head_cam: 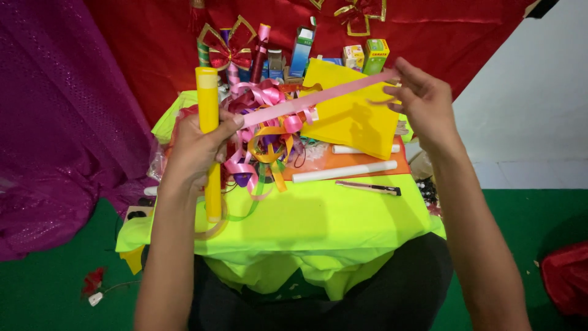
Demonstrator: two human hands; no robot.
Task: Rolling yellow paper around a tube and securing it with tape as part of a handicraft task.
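My left hand [199, 147] grips a long yellow tube [209, 122] held upright, and its thumb pins one end of a pink ribbon strip [318, 99]. My right hand [422, 101] pinches the other end of the strip, which is stretched taut between both hands above a small table covered in neon yellow-green cloth [318, 220]. Under the strip lies a heap of curled pink, orange and purple ribbons [266, 132].
A yellow sheet [355, 113], an orange sheet [367, 160], two white rods [344, 172] and a utility knife [369, 187] lie on the table. Small boxes [361, 56] and a ribbon bow [228, 50] stand behind, against red cloth. Purple fabric [55, 122] hangs at left; green floor [539, 214].
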